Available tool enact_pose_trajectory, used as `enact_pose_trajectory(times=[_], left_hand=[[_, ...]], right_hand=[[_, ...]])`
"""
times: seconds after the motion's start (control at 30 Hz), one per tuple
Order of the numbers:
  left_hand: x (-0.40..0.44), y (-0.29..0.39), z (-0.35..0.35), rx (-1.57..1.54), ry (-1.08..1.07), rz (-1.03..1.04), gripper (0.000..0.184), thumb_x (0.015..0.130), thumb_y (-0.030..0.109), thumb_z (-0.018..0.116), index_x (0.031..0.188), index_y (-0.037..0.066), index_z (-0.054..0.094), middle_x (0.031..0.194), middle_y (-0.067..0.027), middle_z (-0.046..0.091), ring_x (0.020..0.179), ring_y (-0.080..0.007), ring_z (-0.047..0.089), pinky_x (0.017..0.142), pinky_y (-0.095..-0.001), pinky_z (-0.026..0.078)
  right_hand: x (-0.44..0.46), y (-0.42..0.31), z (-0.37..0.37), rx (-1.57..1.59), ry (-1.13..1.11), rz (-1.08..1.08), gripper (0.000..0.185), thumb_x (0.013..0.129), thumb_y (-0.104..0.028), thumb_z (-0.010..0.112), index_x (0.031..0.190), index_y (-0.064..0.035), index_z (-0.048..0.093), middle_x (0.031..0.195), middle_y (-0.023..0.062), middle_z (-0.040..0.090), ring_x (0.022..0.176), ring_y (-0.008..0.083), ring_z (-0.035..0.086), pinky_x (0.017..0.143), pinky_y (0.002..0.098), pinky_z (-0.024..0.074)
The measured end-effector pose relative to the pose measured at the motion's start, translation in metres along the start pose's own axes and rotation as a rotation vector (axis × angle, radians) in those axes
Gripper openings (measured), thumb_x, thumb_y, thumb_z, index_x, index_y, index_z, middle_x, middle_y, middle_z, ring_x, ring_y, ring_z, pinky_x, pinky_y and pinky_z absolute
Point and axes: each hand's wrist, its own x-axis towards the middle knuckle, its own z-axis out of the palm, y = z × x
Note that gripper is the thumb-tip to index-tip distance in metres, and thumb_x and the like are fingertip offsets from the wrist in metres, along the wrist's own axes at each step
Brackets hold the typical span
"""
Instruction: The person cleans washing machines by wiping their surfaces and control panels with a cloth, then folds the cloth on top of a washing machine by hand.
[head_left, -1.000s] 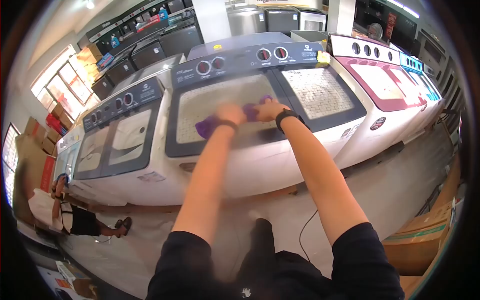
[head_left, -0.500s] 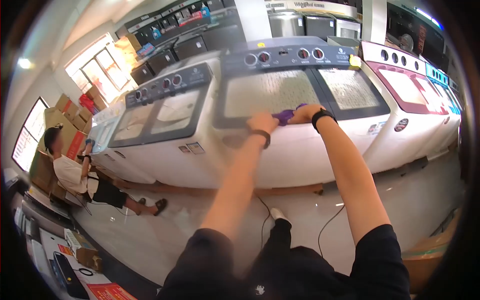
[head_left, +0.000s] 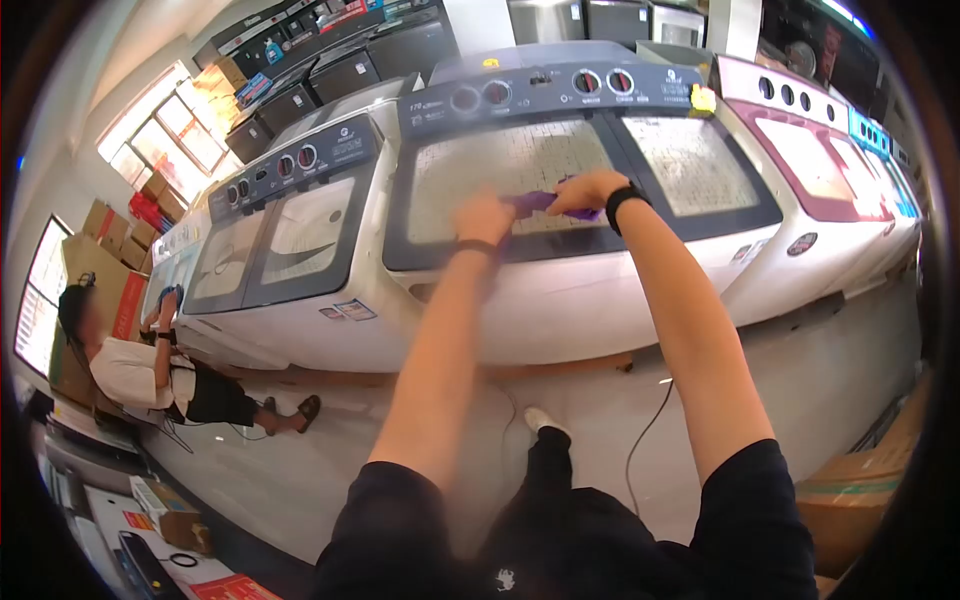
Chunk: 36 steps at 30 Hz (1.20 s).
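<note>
A purple cloth (head_left: 533,204) is stretched between my two hands, above the front part of the lid of a twin-tub washing machine (head_left: 560,310). My left hand (head_left: 484,217), smeared by motion, is closed on the cloth's left end. Bent fingers of my right hand (head_left: 592,190) grip the other end, and some of the cloth hangs below them. Beneath the hands, the dark-framed lid (head_left: 440,250) has a patterned see-through window and is down. Dials line the dark control panel (head_left: 540,92) behind it.
Another twin-tub washer (head_left: 290,240) stands on the left, a maroon-trimmed one (head_left: 800,165) on the right. At far left a person (head_left: 140,370) sits beside the row. A cable (head_left: 645,440) crosses the floor. Cardboard boxes (head_left: 860,480) stand at lower right.
My view has shifted, so the washers sit lower and further left. Both hands still hold the purple cloth, now further in over the lid window and slightly wider apart.
</note>
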Motion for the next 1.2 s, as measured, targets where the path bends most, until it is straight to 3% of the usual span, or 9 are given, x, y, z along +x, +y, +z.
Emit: enact_pose_trajectory(times=[0.1,0.17,0.3,0.43,0.7,0.9,1.03,1.17,1.2], left_hand=[[-0.007,-0.021,-0.010,-0.296,-0.165,0.199,0.071,0.083,0.061,0.062,0.124,0.003,0.057,0.112,-0.0261,0.066,0.106,-0.0416,0.063,0.090,-0.0477,0.049],[-0.014,-0.053,-0.002,-0.354,-0.038,0.484,0.061,0.089,0.055,0.059,0.124,0.005,0.057,0.103,-0.0207,0.069,0.094,-0.0334,0.067,0.081,-0.0430,0.052],[-0.072,-0.078,-0.066,-0.705,-0.403,0.104,0.043,0.093,0.037,0.065,0.125,0.007,0.058,0.090,-0.0034,0.064,0.077,-0.0079,0.056,0.065,-0.0261,0.048],[-0.115,-0.124,-0.088,-0.754,-0.411,0.166,0.039,0.092,0.025,0.068,0.124,0.006,0.060,0.096,-0.0026,0.066,0.079,-0.0087,0.060,0.067,-0.0235,0.048],[-0.180,-0.178,-0.121,-0.605,-0.455,0.152,0.028,0.089,0.014,0.069,0.115,0.004,0.064,0.092,-0.0035,0.066,0.075,-0.0108,0.062,0.066,-0.0238,0.051],[-0.133,-0.199,-0.137,-1.046,-0.318,0.098,0.032,0.092,0.015,0.067,0.121,0.005,0.060,0.096,-0.0025,0.064,0.079,-0.0119,0.063,0.069,-0.0242,0.051],[-0.085,-0.159,-0.149,-1.571,-0.183,0.023,0.056,0.097,0.028,0.060,0.145,0.007,0.040,0.131,-0.0163,0.055,0.110,-0.0214,0.060,0.081,-0.0327,0.051],[-0.057,-0.124,-0.128,-0.711,-0.072,-0.001,0.063,0.101,0.036,0.051,0.155,0.014,0.026,0.151,-0.0163,0.040,0.134,-0.0290,0.046,0.097,-0.0420,0.047],[-0.024,-0.168,-0.072,-0.431,0.110,0.376,0.060,0.099,0.037,0.051,0.151,0.014,0.033,0.151,-0.0178,0.039,0.140,-0.0346,0.037,0.106,-0.0478,0.040]], right_hand=[[-0.021,0.021,0.002,0.175,0.058,-0.206,0.048,0.085,-0.045,0.059,0.116,-0.0090,0.067,0.116,0.0128,0.067,0.110,0.0268,0.062,0.090,0.0432,0.0493],[-0.056,0.031,0.006,0.587,0.018,-0.148,0.040,0.089,-0.035,0.059,0.116,-0.0057,0.066,0.111,0.0114,0.068,0.097,0.0215,0.065,0.081,0.0368,0.0525],[-0.107,0.063,0.038,0.954,0.341,-0.169,0.033,0.094,-0.013,0.059,0.122,0.0030,0.062,0.087,0.0028,0.064,0.065,0.0073,0.057,0.060,0.0249,0.0511],[-0.186,0.060,0.065,1.047,0.633,-0.022,0.026,0.095,-0.010,0.059,0.116,0.0021,0.067,0.086,0.0042,0.066,0.052,0.0070,0.050,0.045,0.0224,0.0401],[-0.255,0.087,0.091,1.171,0.923,-0.125,0.020,0.095,-0.001,0.055,0.111,-0.0019,0.067,0.082,-0.0013,0.059,0.060,0.0045,0.046,0.054,0.0205,0.0387],[-0.216,0.094,0.041,1.055,0.909,-0.174,0.022,0.093,0.002,0.052,0.108,-0.0035,0.068,0.079,-0.0034,0.056,0.064,0.0033,0.045,0.056,0.0197,0.0366],[-0.169,0.070,-0.019,0.925,0.751,0.004,0.045,0.091,-0.012,0.059,0.136,-0.0066,0.053,0.114,0.0152,0.064,0.086,0.0183,0.065,0.072,0.0287,0.0520],[-0.112,0.092,0.001,0.138,0.665,-0.022,0.062,0.089,-0.021,0.063,0.146,-0.0099,0.041,0.137,0.0276,0.050,0.122,0.0401,0.053,0.101,0.0441,0.0447],[-0.104,0.084,0.008,0.199,0.625,-0.097,0.062,0.089,-0.023,0.063,0.146,-0.0101,0.041,0.139,0.0283,0.049,0.127,0.0425,0.048,0.106,0.0459,0.0408]])
